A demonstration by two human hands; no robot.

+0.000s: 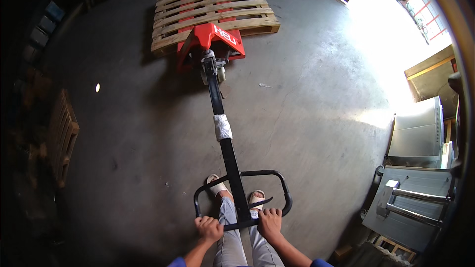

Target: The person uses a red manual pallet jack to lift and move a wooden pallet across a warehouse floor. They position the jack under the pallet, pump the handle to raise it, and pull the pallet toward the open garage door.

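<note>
While forearms [292, 253] converge forward, left hand [209, 229], right hand [270, 223] grip black pallet-jack handle [241, 225].

The person's two hands are curling into closed grips, knuckles forward and backs facing largely upward, the left hand [209, 228] sitting apart from the right hand [270, 221], which is reaching slightly farther forward. The left forearm [197, 252] and right forearm [289, 252], both bare, are entering from the lower edge and converging forward. Below, the left foot [217, 186] is standing a little ahead of the right foot [257, 199], its toes turning outward.
</note>
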